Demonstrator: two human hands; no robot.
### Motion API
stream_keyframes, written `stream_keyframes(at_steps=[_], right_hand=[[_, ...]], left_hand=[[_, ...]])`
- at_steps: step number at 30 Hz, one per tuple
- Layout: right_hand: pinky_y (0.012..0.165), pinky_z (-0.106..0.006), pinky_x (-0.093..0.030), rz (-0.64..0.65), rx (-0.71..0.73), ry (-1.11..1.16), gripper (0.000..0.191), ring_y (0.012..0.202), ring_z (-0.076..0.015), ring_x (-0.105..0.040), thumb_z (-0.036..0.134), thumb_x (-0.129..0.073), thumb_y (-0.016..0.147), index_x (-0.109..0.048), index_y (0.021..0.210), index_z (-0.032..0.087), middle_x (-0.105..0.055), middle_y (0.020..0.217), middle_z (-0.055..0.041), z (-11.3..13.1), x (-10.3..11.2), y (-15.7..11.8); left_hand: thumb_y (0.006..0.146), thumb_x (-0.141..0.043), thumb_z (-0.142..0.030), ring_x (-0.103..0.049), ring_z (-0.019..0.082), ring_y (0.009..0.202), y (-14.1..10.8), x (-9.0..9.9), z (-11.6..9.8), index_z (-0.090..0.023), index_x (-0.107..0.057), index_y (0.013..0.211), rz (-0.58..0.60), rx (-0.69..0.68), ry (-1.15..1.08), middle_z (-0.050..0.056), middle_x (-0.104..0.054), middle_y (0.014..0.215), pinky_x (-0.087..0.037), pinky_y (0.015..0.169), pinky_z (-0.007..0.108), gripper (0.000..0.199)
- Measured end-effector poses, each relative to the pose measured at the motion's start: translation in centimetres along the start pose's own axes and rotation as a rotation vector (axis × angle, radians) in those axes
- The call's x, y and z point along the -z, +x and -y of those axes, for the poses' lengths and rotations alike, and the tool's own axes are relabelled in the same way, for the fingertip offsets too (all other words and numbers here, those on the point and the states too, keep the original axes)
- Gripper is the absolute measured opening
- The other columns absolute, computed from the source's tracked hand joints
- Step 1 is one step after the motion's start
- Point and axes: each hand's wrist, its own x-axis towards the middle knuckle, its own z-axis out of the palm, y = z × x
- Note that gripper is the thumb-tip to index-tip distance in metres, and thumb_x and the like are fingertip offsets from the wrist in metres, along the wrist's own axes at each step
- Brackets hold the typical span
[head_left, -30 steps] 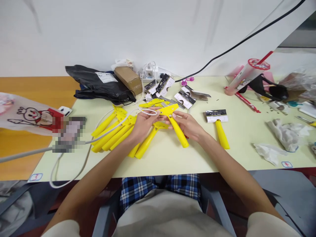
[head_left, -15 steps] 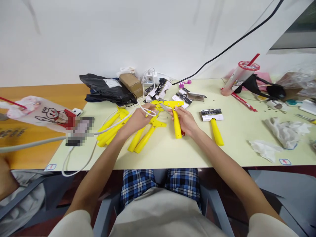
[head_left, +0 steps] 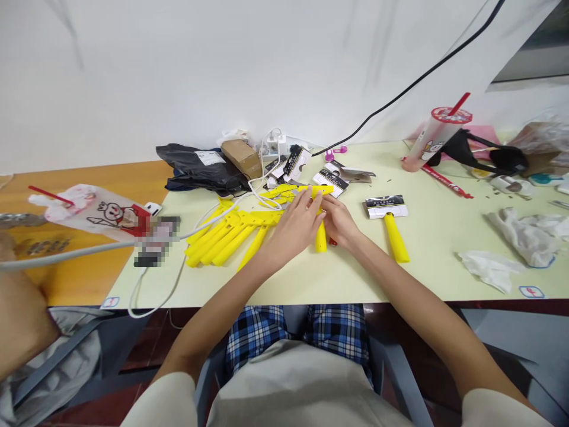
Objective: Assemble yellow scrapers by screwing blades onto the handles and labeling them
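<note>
Left hand (head_left: 299, 228) has moved rightward since the earlier frame, onto the head of the yellow scraper (head_left: 320, 239), fingers together, grip hidden. Nearer the handle, which points toward the person, the right hand (head_left: 341, 222) has its fingers clamped on it; farther right, a cup (head_left: 438, 139) holds some pink drink.

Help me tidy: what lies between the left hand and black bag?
Yellow tools and a white cable lie between the left hand and black bag, in the head view.
</note>
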Motion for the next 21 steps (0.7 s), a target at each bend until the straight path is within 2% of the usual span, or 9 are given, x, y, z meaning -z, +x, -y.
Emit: stream_keyframes(at_steps=[3, 6, 9, 12, 14, 17, 19, 21], right_hand=[[0.1, -0.037, -0.062, -0.008, 0.018, 0.023, 0.037, 0.113, -0.0257, -0.076, 0.036, -0.091, 0.069, -0.074, 0.099, 0.025, -0.083, 0.111, -0.0025, 0.2, 0.1, 0.1], [0.103, -0.035, -0.061, -0.003, 0.022, 0.028, 0.04, 0.118, -0.0246, -0.076, 0.037, -0.09, 0.07, -0.076, 0.106, 0.025, -0.084, 0.117, -0.0023, 0.4, 0.2, 0.0], [0.105, -0.034, -0.061, -0.011, 0.04, 0.042, 0.042, 0.12, -0.024, -0.076, 0.039, -0.09, 0.072, -0.077, 0.11, 0.026, -0.083, 0.123, -0.0026, 0.5, 0.1, -0.2], [0.111, -0.034, -0.059, 0.004, 0.08, 0.03, 0.043, 0.127, -0.0244, -0.074, 0.039, -0.09, 0.074, -0.078, 0.114, 0.027, -0.082, 0.131, -0.0024, 0.4, -0.1, -0.4], [0.116, -0.036, -0.056, 0.018, 0.134, -0.003, 0.04, 0.133, -0.0246, -0.071, 0.038, -0.089, 0.077, -0.079, 0.115, 0.028, -0.08, 0.134, -0.002, 0.2, -0.3, -0.6], [0.123, -0.042, -0.053, 0.026, 0.211, -0.094, 0.037, 0.14, -0.0262, -0.065, 0.045, -0.084, 0.084, -0.079, 0.117, 0.03, -0.077, 0.133, -0.0028, -0.2, -0.3, -0.6], [0.126, -0.045, -0.051, 0.033, 0.273, -0.247, 0.039, 0.146, -0.0278, -0.058, 0.055, -0.082, 0.089, -0.08, 0.12, 0.031, -0.071, 0.136, -0.005, -0.1, -0.1, -0.6], [0.129, -0.049, -0.048, 0.031, 0.361, -0.448, 0.046, 0.15, -0.0297, -0.052, 0.067, -0.08, 0.092, -0.082, 0.122, 0.032, -0.062, 0.141, -0.0082, 0.9, 0.1, -0.5]], left_hand=[[0.107, -0.054, -0.026, -0.031, 0.046, 0.172, 1.6, -1.6, 0.3, -0.01, -0.055, 0.167, 0.009, -0.001, 0.013, 0.025, -0.042, 0.18, -0.024, 0.14, 0.067, 0.063], [0.105, -0.052, -0.02, -0.027, 0.043, 0.174, 2.1, -2.6, 0.3, -0.012, -0.051, 0.17, -0.013, -0.009, 0.033, 0.023, -0.039, 0.182, -0.024, 0.141, 0.066, 0.066], [0.104, -0.052, -0.017, -0.021, 0.04, 0.176, 2.3, -3.0, 0.4, -0.01, -0.048, 0.172, -0.023, 0.001, 0.065, 0.023, -0.034, 0.184, -0.024, 0.142, 0.063, 0.069], [0.101, -0.054, -0.014, -0.022, 0.042, 0.176, 2.6, -3.0, 0.5, -0.009, -0.047, 0.173, -0.022, 0.031, 0.038, 0.024, -0.032, 0.184, -0.025, 0.142, 0.062, 0.072], [0.1, -0.054, -0.013, -0.026, 0.041, 0.175, 2.8, -2.9, 0.6, -0.011, -0.048, 0.172, -0.023, 0.049, -0.031, 0.024, -0.034, 0.184, -0.028, 0.142, 0.062, 0.072], [0.101, -0.051, -0.011, -0.029, 0.035, 0.175, 3.1, -2.6, 0.6, -0.017, -0.051, 0.169, -0.059, 0.031, -0.178, 0.019, -0.041, 0.181, -0.03, 0.142, 0.059, 0.068], [0.103, -0.051, -0.014, -0.037, 0.031, 0.172, 3.0, -2.3, 0.7, -0.02, -0.052, 0.165, -0.129, 0.014, -0.298, 0.018, -0.048, 0.176, -0.031, 0.142, 0.055, 0.063], [0.104, -0.056, -0.02, -0.049, 0.028, 0.164, 2.9, -1.6, 1.0, -0.024, -0.053, 0.159, -0.187, 0.041, -0.491, 0.016, -0.055, 0.171, -0.039, 0.137, 0.052, 0.055]])
